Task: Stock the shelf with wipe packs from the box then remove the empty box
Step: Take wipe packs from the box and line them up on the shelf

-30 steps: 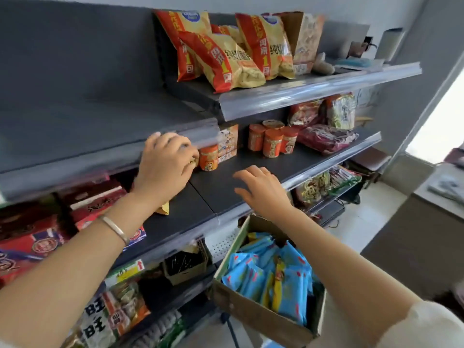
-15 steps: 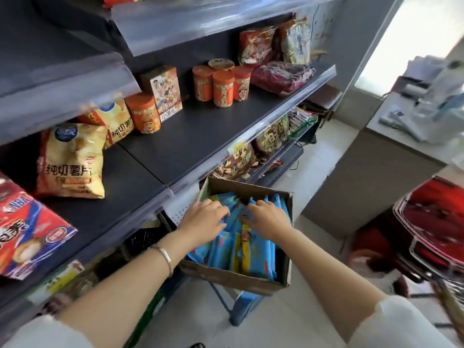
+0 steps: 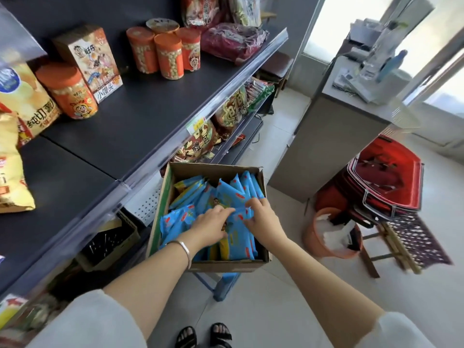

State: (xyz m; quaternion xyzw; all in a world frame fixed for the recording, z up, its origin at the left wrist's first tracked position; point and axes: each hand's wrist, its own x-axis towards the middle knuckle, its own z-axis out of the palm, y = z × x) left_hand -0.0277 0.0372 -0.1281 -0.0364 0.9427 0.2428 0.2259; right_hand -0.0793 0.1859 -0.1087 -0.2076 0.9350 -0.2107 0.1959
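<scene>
An open cardboard box (image 3: 227,267) stands on a blue stool beside the shelving, filled with several blue wipe packs (image 3: 227,194) on edge. Both my hands are inside the box. My left hand (image 3: 209,226), with a silver bangle on its wrist, reaches in from the left, its fingers curled over the top edges of the packs. My right hand (image 3: 261,219) pinches the top of a bunch of packs near the box's middle. The dark shelf (image 3: 140,124) to the left has a bare stretch of board in front of the snack tubs.
Orange snack tubs (image 3: 67,91), a carton (image 3: 90,59) and chip bags (image 3: 15,101) stand at the back of the shelf. Right of the box are an orange waste bin (image 3: 329,234), stacked red baskets (image 3: 384,179) on a stool and a grey counter (image 3: 331,136). My sandalled feet (image 3: 203,335) show below.
One second ago my hands were up at the shelf. They dropped into the box and have now closed on the wipe packs; the view tilted downward.
</scene>
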